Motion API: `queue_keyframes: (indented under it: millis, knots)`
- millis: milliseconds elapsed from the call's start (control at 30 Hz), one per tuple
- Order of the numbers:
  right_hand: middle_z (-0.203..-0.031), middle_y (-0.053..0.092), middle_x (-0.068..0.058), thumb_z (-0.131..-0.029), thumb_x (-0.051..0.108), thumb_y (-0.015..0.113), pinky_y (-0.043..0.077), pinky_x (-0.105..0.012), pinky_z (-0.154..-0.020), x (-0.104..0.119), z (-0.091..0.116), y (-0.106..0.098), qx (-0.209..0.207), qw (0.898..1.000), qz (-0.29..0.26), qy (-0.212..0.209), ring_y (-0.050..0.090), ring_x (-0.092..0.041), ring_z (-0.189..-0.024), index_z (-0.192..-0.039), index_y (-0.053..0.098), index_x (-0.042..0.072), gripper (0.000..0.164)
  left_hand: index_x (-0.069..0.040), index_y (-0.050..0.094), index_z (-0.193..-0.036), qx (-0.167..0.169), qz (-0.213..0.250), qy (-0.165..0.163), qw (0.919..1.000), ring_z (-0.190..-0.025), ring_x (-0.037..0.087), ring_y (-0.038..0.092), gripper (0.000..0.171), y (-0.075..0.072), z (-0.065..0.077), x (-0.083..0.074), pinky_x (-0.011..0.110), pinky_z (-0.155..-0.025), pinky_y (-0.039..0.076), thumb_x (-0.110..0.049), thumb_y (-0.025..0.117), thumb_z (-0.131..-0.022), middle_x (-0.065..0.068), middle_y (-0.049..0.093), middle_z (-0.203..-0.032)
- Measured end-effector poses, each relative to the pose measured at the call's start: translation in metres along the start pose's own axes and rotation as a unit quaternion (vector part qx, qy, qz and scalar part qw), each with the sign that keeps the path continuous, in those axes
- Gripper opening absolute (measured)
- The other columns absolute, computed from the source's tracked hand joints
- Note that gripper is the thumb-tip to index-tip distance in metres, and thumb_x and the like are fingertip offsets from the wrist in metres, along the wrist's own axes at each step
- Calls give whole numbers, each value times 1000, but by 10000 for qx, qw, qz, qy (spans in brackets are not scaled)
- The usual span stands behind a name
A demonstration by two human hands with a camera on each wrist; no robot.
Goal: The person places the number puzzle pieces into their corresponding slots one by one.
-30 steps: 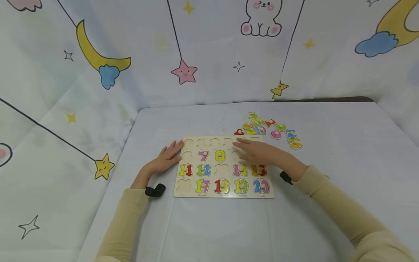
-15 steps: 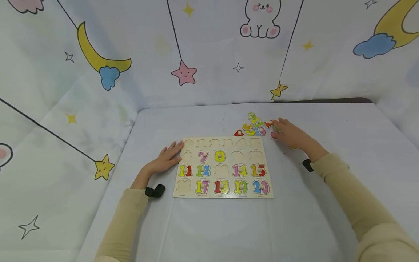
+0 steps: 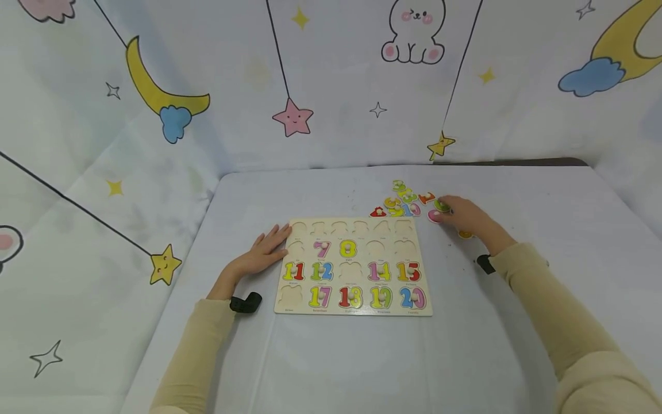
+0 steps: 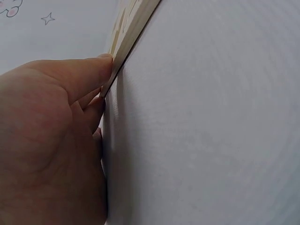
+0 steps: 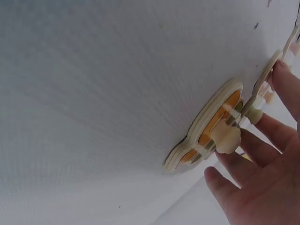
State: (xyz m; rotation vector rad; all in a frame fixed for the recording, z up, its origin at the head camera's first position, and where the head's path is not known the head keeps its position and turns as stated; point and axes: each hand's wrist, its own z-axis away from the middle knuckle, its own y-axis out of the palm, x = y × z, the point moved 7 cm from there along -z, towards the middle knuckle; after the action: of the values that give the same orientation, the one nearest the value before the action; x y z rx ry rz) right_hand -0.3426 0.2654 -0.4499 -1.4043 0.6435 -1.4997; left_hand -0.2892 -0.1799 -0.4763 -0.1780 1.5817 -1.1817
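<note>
The left hand lies flat, fingers straight, against the left edge of the number puzzle board, whose seated pieces read 7, 8, 11, 12, 14, 15, 17–20. Beyond the board's far right corner, the right hand, fingers loosely spread, touches loose number pieces on the counter, gripping none clearly.

A pale grey bench carries a wooden number puzzle board at its centre. Loose number pieces lie scattered at two o'clock from the board, directly on the bench.
</note>
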Motion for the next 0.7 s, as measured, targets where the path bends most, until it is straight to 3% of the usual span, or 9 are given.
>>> queue_keyframes:
  millis: [300,533,700]
  knots:
    - [-122,46,-30,-93,28,61,35,-57,-92,3,-2,-4,-457,9985,265,-165,40,-45,-112,-126,46,-8,51,-8,14,-151,-20,12,23,10000,-140,26,-5,63,0,0,-1,47,-107,-9,-27,46,-100,10,8,-155]
    - [-117,39,-32,-89,31,66,39,-59,-86,1,1,-8,-633,9978,170,93,36,-47,-104,-128,40,-5,58,-8,13,-151,-20,-3,-14,10000,-140,25,-5,64,0,1,-1,46,-107,-9,-28,46,-100,9,8,-155]
    - [-119,33,-33,-87,27,69,38,-57,-89,3,3,-12,-757,9970,38,159,38,-45,-103,-133,36,-8,66,-7,14,-151,-31,28,11,10000,-140,27,-4,63,0,1,-3,47,-107,-9,-27,46,-100,10,9,-155]
